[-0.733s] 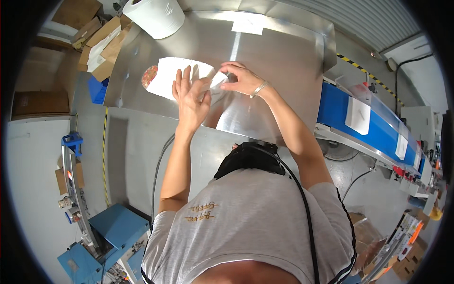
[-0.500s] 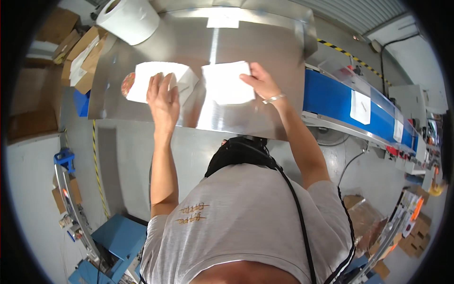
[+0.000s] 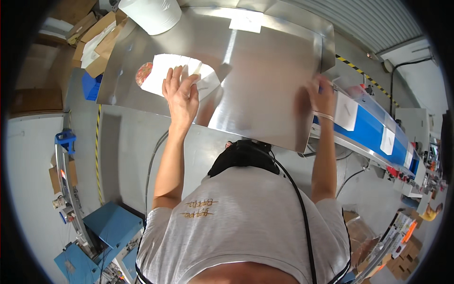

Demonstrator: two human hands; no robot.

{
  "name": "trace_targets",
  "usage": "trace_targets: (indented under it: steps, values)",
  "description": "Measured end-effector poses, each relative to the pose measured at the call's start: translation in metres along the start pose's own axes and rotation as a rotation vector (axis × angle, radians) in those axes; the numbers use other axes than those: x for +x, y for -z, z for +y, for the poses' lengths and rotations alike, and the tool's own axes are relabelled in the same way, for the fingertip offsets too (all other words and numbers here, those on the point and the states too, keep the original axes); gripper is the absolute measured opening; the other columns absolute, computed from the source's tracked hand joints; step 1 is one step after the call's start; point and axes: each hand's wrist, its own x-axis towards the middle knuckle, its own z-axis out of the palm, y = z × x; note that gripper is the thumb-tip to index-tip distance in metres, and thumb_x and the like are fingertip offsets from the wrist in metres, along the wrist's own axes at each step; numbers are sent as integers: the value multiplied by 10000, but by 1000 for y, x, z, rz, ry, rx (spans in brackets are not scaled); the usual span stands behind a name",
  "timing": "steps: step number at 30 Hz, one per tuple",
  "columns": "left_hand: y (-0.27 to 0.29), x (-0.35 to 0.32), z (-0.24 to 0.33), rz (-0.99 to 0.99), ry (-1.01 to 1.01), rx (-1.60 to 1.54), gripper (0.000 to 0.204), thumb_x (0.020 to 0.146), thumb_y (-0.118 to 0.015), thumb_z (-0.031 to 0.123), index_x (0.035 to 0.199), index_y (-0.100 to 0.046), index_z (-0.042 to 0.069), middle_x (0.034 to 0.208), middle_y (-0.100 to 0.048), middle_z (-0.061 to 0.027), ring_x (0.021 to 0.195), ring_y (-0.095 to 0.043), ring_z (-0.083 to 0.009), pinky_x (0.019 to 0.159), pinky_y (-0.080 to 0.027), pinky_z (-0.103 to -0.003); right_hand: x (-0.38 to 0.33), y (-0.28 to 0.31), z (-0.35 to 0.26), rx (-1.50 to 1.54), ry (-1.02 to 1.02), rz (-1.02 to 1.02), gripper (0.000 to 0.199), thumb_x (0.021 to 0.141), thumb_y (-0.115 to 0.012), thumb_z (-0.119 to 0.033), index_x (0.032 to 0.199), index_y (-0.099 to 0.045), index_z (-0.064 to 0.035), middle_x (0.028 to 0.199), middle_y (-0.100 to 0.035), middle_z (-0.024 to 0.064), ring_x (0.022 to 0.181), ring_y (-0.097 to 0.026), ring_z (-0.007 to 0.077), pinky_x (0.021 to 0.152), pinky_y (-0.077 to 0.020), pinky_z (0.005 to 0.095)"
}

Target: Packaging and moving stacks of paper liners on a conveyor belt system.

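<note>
White flat packets (image 3: 182, 75) lie stacked on the steel table (image 3: 265, 71), toward its left end, with the left hand (image 3: 182, 97) pressed flat and spread on them. Off the table's right edge, the right hand (image 3: 321, 97) is blurred at the blue conveyor (image 3: 369, 128); I cannot tell its grip. Two packets (image 3: 347, 111) already ride the belt, so the stack remains. A paper roll (image 3: 151, 14) stands at the table's far-left corner; cardboard boxes (image 3: 94, 42) sit beyond.

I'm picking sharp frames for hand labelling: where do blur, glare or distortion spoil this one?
Head view: the right hand is smeared by motion blur at the table's right edge; the left hand on the white sheets is sharp; glare streaks the steel table; fisheye bends the blue conveyor, and the rim is black.
</note>
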Motion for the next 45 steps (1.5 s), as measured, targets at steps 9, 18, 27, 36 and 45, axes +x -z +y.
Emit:
trace_targets:
  steps: [9, 18, 27, 36, 45]
  values:
    - [4, 4, 1, -111, -69, 38, 298, 736, -637, 50, 1022, -654, 133, 1343, -416, -209, 1317, -279, -405, 1076, -172, -524, 22, -121, -182, 478, 471, -810, 476, 799, -678, -205, 1232, -503, -113, 1316, -434, 90, 1185, -456, 247, 942, -419, 358]
    - [3, 10, -23, -43, -25, 49, 414, 785, -628, 51, 1193, -566, 75, 1275, -485, -205, 1247, -384, -386, 1019, -305, -485, -16, -80, -71, 1002, -122, -452, 314, 860, -643, -222, 1061, -524, -13, 832, -545, 18, 803, -512, 95, 721, -431, 239]
    - [7, 9, -21, 26, 44, -78, 310, 725, -607, -61, 1007, -659, 58, 1163, -554, -188, 1130, -494, -366, 922, -427, -424, -12, 65, 100, -250, -413, 140, 409, 823, -638, -345, 1088, -601, -36, 862, -618, 113, 773, -571, 213, 732, -458, 332]
    - [4, 1, -20, 12, 8, 52, 329, 715, -593, -33, 995, -647, 133, 1298, -456, -197, 1281, -338, -403, 1061, -202, -520, 1, -50, -89, 382, 113, -349, 405, 779, -684, -199, 1161, -572, -126, 1145, -585, 99, 1087, -540, 271, 890, -449, 370]
    - [6, 11, -13, -90, -1, 47, 432, 705, -682, 129, 1129, -605, 157, 1403, -330, -227, 1339, -228, -416, 1079, -156, -530, 25, -152, -182, 383, 478, -727, 497, 754, -728, -284, 1183, -525, -139, 1419, -325, 115, 1292, -343, 265, 989, -375, 388]
